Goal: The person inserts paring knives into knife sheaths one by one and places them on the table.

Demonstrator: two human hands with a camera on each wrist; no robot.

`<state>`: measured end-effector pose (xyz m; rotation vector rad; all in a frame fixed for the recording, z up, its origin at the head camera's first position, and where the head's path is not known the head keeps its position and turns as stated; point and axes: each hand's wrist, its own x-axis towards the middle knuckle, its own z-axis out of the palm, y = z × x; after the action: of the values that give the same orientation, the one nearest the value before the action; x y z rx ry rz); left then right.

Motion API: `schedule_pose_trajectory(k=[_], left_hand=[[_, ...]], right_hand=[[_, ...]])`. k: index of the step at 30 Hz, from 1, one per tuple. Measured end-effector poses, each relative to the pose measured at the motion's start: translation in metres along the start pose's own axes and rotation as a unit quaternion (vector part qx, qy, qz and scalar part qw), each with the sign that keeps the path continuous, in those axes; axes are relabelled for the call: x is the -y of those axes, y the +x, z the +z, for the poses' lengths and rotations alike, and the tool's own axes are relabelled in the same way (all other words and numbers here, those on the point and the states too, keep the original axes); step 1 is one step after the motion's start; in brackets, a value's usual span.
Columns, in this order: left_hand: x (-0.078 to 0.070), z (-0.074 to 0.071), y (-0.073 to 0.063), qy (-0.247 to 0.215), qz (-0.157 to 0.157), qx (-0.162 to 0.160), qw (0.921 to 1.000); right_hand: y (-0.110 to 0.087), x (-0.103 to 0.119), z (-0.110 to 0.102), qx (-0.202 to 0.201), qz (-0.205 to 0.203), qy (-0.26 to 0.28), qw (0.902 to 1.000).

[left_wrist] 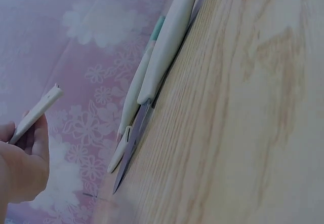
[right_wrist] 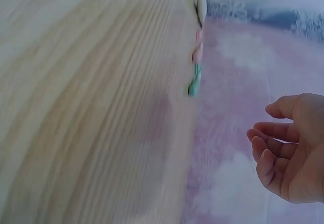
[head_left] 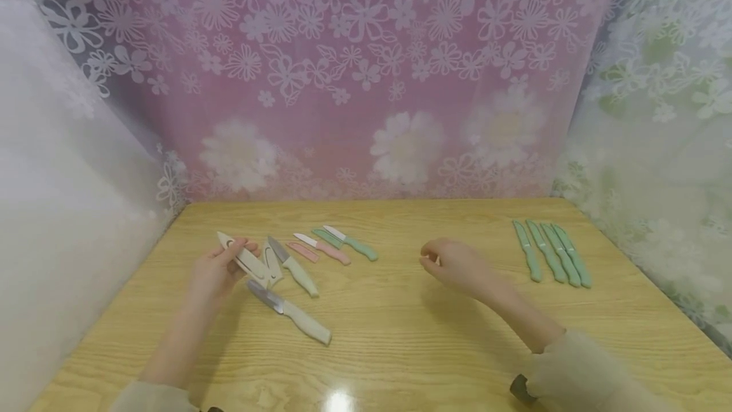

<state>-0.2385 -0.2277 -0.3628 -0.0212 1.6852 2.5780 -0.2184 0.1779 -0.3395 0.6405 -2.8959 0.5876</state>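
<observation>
Above the left side of the table, my left hand (head_left: 210, 277) pinches a cream knife sheath (head_left: 247, 260) between thumb and fingers. In the left wrist view the sheath (left_wrist: 38, 112) appears edge-on. Just below it lies a large cream-handled knife (head_left: 307, 323) with a bare grey blade. Beside that are a smaller cream-handled knife (head_left: 300, 276) and a second cream sheath (head_left: 273, 264). My right hand (head_left: 457, 264) hovers over the table right of centre, holding nothing. Its fingers (right_wrist: 276, 133) are loosely curled in the right wrist view.
Past the cream knives lie a pink-handled knife (head_left: 333, 252) with a pink sheath (head_left: 303, 251) and a green-handled knife (head_left: 361, 248) with a green sheath (head_left: 328, 238). Several green knives (head_left: 553, 264) line up at the right. Floral curtains (head_left: 366, 81) surround the wooden table (head_left: 389, 355).
</observation>
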Motion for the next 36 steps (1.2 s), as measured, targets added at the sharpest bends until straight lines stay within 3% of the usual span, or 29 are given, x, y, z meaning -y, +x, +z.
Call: schedule_pose_trajectory(k=[8,17,23,30,36], left_hand=[[0.003,0.005,-0.003,-0.041,-0.037,0.002,0.9984],[0.006,0.007,-0.004,-0.034,-0.038,0.008,0.9987],[0.007,0.009,-0.004,-0.036,-0.037,-0.005,0.9986],[0.005,0.012,-0.003,-0.038,-0.031,-0.002,0.9988],[0.004,0.011,-0.003,-0.054,-0.035,-0.004,0.9979]], right_hand=[[0.021,0.047,0.026,0.032,-0.061,0.004,0.9977],[0.035,0.097,0.063,0.075,-0.162,0.005,0.984],[0.04,0.13,0.086,0.112,-0.186,-0.054,0.9746],[0.045,0.15,0.108,0.128,-0.215,-0.16,0.955],[0.046,0.157,0.115,0.138,-0.191,-0.129,0.9632]])
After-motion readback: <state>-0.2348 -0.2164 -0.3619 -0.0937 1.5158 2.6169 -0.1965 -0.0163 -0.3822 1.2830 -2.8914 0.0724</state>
